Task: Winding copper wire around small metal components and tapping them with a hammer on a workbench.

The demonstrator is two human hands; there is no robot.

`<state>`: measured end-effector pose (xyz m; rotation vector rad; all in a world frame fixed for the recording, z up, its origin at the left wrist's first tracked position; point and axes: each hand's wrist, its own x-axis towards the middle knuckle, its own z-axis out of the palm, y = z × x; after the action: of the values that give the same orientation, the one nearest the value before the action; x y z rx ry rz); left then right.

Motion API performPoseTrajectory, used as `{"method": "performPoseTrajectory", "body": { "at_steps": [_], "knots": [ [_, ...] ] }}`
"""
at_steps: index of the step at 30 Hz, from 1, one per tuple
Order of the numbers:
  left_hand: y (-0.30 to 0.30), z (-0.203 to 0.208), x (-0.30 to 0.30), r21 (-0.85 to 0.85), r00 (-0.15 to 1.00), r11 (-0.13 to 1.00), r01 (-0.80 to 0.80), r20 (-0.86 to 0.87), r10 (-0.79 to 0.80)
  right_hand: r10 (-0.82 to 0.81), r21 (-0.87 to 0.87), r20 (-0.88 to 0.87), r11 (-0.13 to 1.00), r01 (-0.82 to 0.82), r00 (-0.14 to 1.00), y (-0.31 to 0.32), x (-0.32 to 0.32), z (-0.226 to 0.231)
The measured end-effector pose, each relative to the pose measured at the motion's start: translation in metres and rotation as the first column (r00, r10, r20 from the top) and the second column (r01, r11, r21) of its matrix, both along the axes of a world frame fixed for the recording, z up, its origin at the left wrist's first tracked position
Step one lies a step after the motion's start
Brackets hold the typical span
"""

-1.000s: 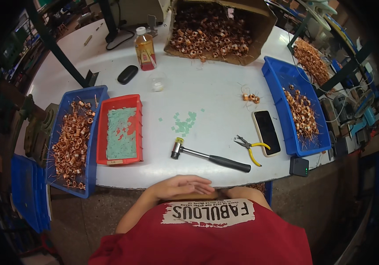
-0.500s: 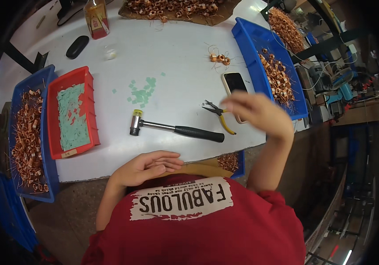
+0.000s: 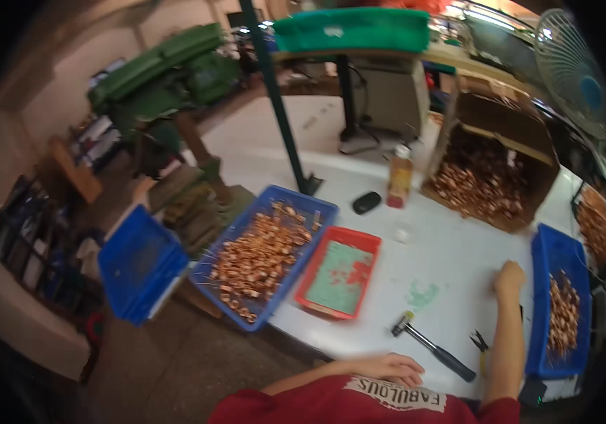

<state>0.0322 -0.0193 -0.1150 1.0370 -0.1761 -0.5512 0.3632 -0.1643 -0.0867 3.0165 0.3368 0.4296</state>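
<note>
My left hand (image 3: 390,367) lies at the table's near edge in front of my shirt, fingers loosely stretched, holding nothing. My right arm reaches forward over the table, and my right hand (image 3: 509,280) is curled down on the white top, left of the right blue bin (image 3: 538,318). Whatever its fingers hold is hidden. Left of the right forearm are yellow-handled pliers (image 3: 482,348), partly covered by it. A hammer (image 3: 434,348) with a black grip lies between the hands. Beyond it are scattered pale green squares (image 3: 422,295).
A red tray (image 3: 374,265) of green squares stands beside a blue bin (image 3: 321,207) of copper coils on the left. A cardboard box (image 3: 540,152) of coils, a bottle (image 3: 400,177) and a black case (image 3: 366,203) are farther back. A fan (image 3: 579,78) stands at far right.
The view has swung up and left, showing more of the room. My right hand has gone from above the pliers and phone to farther forward on the table. My left hand stays near the edge.
</note>
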Motion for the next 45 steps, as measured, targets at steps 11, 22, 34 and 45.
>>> {"method": "performPoseTrajectory", "body": {
  "at_steps": [11, 22, 34, 45],
  "knots": [
    [-0.008, 0.007, 0.010, -0.138, 0.985, 0.987, -0.082, -0.161, 0.060, -0.038, 0.009, -0.105, 0.999, 0.039, 0.994, -0.013, 0.047, -0.021],
    [-0.006, 0.002, 0.006, -0.244, 0.966, 0.958, -0.151, -0.240, 0.091, 0.155, 0.601, -0.261, 0.798, 0.035, 0.953, -0.078, 0.069, 0.008],
    [-0.008, 0.002, 0.003, -0.289, 0.955, 0.942, -0.167, -0.285, 0.082, 0.493, 0.934, -0.094, -0.257, 0.248, 0.865, -0.148, 0.062, 0.042],
    [-0.001, 0.006, 0.024, -0.222, 0.967, 0.968, -0.119, -0.249, 0.062, 0.110, 0.879, -0.041, 0.476, -0.017, 0.993, -0.123, 0.052, 0.064]
  ]
}}
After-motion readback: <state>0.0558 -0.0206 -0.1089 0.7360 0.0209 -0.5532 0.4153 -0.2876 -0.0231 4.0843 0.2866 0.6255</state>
